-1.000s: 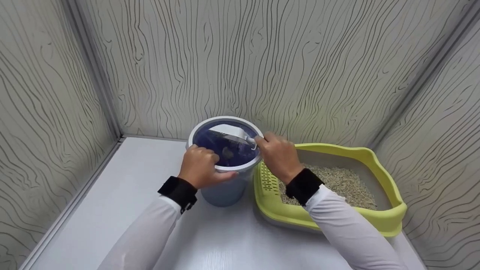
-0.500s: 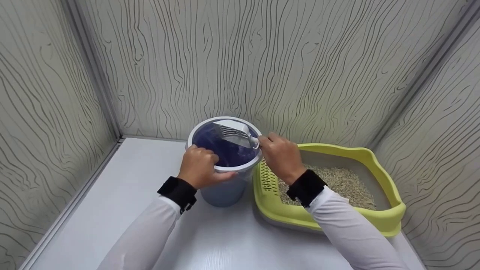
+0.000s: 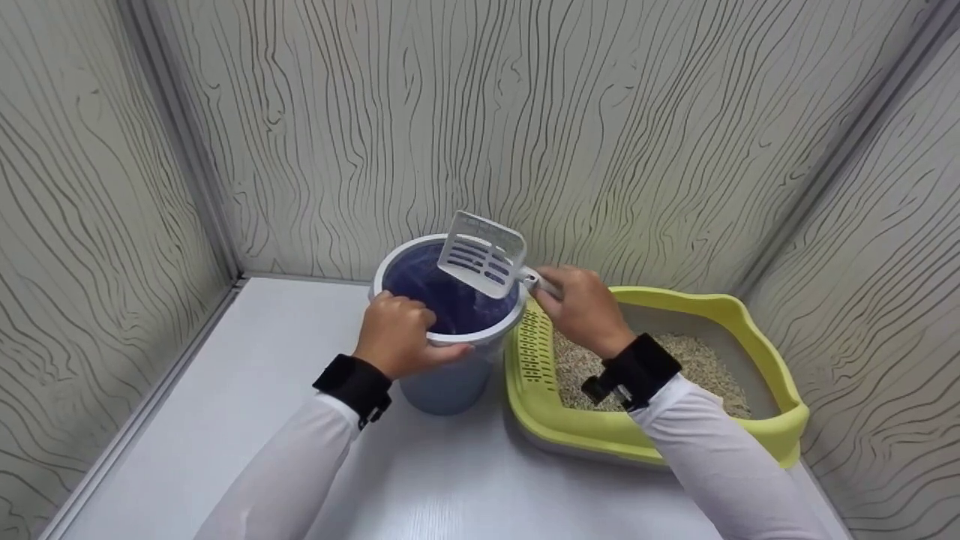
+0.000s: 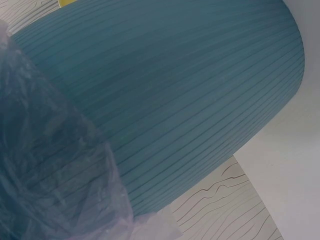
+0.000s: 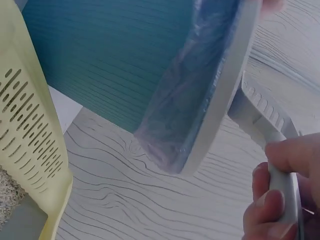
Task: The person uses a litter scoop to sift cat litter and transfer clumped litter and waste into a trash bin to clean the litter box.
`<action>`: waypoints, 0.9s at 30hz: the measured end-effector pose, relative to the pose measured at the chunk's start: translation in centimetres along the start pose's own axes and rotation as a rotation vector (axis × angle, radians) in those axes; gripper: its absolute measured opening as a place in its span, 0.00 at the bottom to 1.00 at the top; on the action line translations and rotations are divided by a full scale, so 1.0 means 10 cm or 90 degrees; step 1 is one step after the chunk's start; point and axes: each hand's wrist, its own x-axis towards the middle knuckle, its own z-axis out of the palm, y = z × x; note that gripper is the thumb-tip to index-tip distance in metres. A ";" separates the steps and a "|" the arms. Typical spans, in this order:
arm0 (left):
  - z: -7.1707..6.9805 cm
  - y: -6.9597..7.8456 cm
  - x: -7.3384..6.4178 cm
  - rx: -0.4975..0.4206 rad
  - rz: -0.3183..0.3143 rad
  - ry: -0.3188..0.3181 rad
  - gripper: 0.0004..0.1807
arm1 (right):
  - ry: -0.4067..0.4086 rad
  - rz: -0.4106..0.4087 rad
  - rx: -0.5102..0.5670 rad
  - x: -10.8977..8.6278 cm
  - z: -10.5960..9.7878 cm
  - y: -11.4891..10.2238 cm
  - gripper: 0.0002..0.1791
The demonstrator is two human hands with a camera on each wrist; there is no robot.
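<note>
A blue trash can (image 3: 446,386) with a white rim and a thin plastic bag lining it stands mid-table. My left hand (image 3: 397,334) grips its near-left rim, fingers over the edge and thumb along the outside. In my right hand (image 3: 585,311) is the handle of a light grey slotted litter scoop (image 3: 484,259), fingers wrapped round it. The scoop's head is tilted above the can's opening and its slots show no clump on them. From the right wrist view, the scoop's handle (image 5: 284,195) lies between thumb and curled fingers, beside the rim.
Right of the can sits a yellow-green litter box (image 3: 757,435) with a perforated ledge, partly filled with grainy litter (image 3: 697,367). Wood-patterned panels (image 3: 480,112) enclose the white table (image 3: 300,337) at the back and both sides.
My right hand has moved a little right and turned, lifting the scoop from inside the can's opening to above the rim. A clump seen in the can earlier is out of sight. The left hand stays.
</note>
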 end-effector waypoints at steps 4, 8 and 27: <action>-0.01 0.01 0.00 -0.003 -0.001 -0.003 0.39 | -0.034 0.072 0.090 -0.05 -0.22 0.17 0.12; -0.02 0.01 -0.01 -0.008 -0.005 0.002 0.39 | -0.035 0.100 0.078 -0.14 -0.45 0.40 0.13; -0.04 0.02 0.00 0.001 -0.004 -0.020 0.40 | -0.224 0.168 -0.070 -0.51 -0.98 1.48 0.20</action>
